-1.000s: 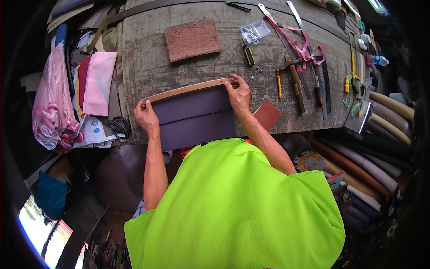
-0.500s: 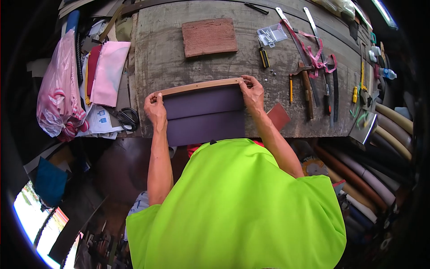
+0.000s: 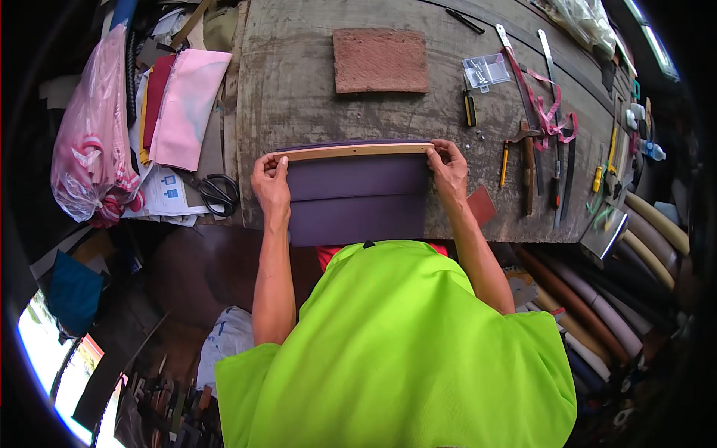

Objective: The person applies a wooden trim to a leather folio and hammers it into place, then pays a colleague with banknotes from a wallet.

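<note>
A narrow tan strip (image 3: 355,151), which looks like wood and has small dark dots along it, runs across a dark purple sheet (image 3: 357,179). My left hand (image 3: 272,185) pinches the strip's left end between thumb and fingers. At the other end my right hand (image 3: 448,167) grips it the same way. A crease or overlapping edge crosses the sheet below the strip, and a thin purple edge shows just beyond it. The sheet's near part reaches the table's front edge, close to my body.
Beyond the strip lies a reddish-brown block (image 3: 381,61). To the right are a clear plastic box (image 3: 486,71), a screwdriver (image 3: 469,108), a hammer (image 3: 529,175), a pencil (image 3: 504,164) and pink tape (image 3: 549,112). Scissors (image 3: 218,194) and pink cloth (image 3: 190,108) are on the left.
The camera view has shifted, so the table appears further right. The strip looks more level, and a purple edge now shows along its far side. Both hands keep hold of its ends.
</note>
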Motion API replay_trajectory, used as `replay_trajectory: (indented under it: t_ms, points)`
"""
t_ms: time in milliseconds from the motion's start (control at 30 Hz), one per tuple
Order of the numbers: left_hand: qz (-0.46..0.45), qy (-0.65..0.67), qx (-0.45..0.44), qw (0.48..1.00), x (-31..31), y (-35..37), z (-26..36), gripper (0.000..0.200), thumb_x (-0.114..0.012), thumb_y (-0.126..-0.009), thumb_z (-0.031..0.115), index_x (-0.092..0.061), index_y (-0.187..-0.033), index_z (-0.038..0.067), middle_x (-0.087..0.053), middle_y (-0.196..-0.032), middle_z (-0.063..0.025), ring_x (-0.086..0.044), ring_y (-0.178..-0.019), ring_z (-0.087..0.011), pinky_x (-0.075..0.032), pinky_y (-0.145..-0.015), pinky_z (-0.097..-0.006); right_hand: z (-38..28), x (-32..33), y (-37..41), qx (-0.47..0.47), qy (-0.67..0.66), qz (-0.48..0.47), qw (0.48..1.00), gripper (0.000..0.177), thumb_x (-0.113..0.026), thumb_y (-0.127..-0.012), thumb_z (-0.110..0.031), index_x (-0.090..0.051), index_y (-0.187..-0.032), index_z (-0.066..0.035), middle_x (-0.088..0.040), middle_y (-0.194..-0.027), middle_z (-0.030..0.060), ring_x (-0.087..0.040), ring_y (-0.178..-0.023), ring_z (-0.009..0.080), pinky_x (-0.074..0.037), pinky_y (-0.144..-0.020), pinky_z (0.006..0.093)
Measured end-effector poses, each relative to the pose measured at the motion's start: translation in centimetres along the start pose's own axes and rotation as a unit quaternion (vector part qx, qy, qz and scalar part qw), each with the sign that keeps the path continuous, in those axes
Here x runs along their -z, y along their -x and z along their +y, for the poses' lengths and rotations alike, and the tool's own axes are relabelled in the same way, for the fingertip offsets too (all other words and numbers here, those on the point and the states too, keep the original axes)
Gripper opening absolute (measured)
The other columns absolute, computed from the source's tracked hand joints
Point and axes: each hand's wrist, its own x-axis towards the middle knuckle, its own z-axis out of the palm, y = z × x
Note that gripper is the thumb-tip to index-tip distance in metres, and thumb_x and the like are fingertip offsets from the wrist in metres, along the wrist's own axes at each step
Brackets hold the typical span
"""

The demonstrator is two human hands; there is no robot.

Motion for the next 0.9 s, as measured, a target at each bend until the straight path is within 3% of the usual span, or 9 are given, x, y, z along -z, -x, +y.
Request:
replay_trajectory:
  t_ms: [200, 500, 900]
  points:
    - [-0.007, -0.016, 0.016, 1.0, 0.5, 0.4, 0.2, 0.021, -0.074, -0.093, 0.007, -0.065, -0.11, 0.0, -0.065, -0.096, -0.0024, -0.058, -0.08, -0.0071, -0.049, -0.075, -0.0227, -0.7, 0.0, 0.6, -0.005, 0.0, 0.001, 1.0, 0.021, -0.068, -0.098, -0.013, -0.066, -0.116, -0.002, -0.062, -0.093, -0.0021, -0.054, -0.079, 0.0042, -0.047, -0.07, 0.0204]
    - [0.0, -0.022, 0.079, 0.997, 0.0, -0.3, 2.2, 0.022, -0.073, -0.096, 0.016, -0.066, -0.111, 0.001, -0.064, -0.087, 0.0019, -0.055, -0.07, -0.0026, -0.044, -0.061, -0.0172, -2.4, -1.2, -0.2, -0.042, 0.025, 0.02, 0.999, 0.025, -0.068, -0.099, -0.015, -0.066, -0.118, 0.0, -0.062, -0.093, -0.0022, -0.054, -0.079, 0.0045, -0.046, -0.07, 0.0201]
    - [0.009, -0.011, 0.079, 0.997, -0.1, -0.5, 1.6, 0.021, -0.074, -0.095, 0.013, -0.065, -0.108, -0.001, -0.065, -0.09, -0.0012, -0.057, -0.072, -0.0057, -0.049, -0.067, -0.0206, -2.7, -1.0, -0.4, -0.063, 0.029, 0.017, 0.997, 0.024, -0.069, -0.099, -0.015, -0.066, -0.117, 0.0, -0.061, -0.09, -0.0034, -0.053, -0.077, 0.0035, -0.045, -0.068, 0.0196]
